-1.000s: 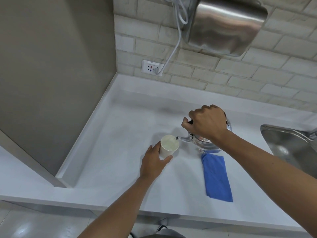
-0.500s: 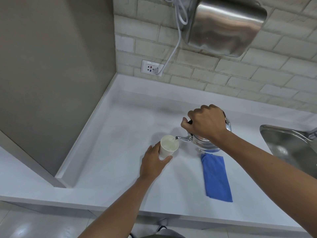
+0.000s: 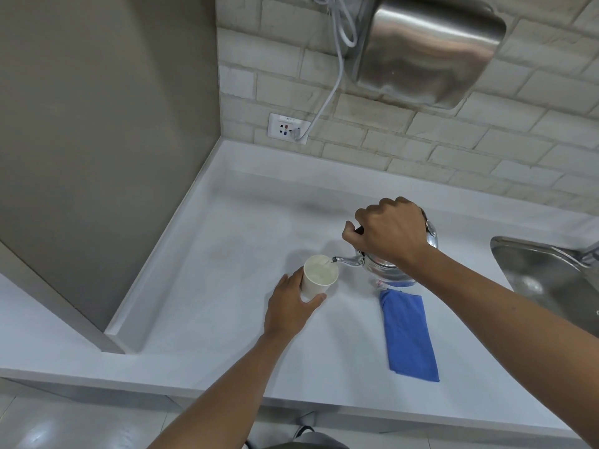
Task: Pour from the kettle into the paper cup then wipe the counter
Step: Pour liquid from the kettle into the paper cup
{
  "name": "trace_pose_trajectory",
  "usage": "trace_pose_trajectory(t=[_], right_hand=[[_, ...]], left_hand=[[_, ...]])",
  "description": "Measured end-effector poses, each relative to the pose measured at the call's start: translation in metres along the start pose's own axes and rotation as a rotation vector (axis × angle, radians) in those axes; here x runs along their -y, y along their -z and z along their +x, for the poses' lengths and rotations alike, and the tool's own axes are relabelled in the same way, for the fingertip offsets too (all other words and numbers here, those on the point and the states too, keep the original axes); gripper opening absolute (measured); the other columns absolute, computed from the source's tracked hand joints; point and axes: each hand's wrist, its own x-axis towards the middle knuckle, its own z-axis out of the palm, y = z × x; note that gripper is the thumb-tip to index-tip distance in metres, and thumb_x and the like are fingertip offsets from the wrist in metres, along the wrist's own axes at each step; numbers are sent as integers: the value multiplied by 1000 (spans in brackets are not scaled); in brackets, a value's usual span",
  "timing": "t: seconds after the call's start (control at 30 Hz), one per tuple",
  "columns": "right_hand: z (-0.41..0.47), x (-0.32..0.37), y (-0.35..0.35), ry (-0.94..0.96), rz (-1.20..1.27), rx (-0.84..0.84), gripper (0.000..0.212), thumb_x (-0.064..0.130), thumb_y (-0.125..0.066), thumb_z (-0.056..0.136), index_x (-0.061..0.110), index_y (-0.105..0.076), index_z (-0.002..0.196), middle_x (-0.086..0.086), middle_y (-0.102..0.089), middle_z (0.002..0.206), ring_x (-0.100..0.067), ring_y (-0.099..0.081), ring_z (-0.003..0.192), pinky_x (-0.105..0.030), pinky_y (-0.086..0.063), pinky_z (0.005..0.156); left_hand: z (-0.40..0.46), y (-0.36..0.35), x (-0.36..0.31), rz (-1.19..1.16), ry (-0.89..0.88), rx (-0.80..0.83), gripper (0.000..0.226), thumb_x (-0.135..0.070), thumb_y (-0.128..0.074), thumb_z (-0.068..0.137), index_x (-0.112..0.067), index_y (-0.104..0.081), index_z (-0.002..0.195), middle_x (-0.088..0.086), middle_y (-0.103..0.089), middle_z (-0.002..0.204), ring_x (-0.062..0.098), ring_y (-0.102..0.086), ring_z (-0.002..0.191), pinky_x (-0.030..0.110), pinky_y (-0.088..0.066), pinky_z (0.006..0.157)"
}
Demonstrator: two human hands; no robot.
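A white paper cup (image 3: 319, 280) stands on the white counter (image 3: 227, 286), and my left hand (image 3: 288, 307) grips its near side. My right hand (image 3: 389, 233) is closed on the dark handle of a small steel kettle (image 3: 385, 270), which is tilted to the left. The kettle's thin spout (image 3: 345, 260) reaches over the cup's rim, and liquid shows inside the cup. A folded blue cloth (image 3: 408, 332) lies flat on the counter just in front of the kettle, to the right of the cup.
A steel sink (image 3: 551, 280) is set into the counter at the right edge. A steel hand dryer (image 3: 428, 50) hangs on the brick wall, its cord running to a wall socket (image 3: 287, 128). A grey panel (image 3: 97, 140) closes the left side.
Both hands, the cup and the kettle stay almost in place; the kettle remains tilted with its spout over the cup.
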Motion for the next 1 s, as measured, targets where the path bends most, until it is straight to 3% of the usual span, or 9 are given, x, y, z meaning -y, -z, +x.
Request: trace_pose_trajectory(t=[1.0], right_hand=[[1, 6, 1, 22, 6, 49, 42, 31, -57, 78, 14, -39, 45, 1, -30, 39, -20, -28, 39, -24, -26, 50]], left_hand=[[1, -1, 2, 6, -1, -4, 66, -62, -76, 72, -37, -53, 128, -16, -55, 98, 9, -58, 92, 25, -43, 73]])
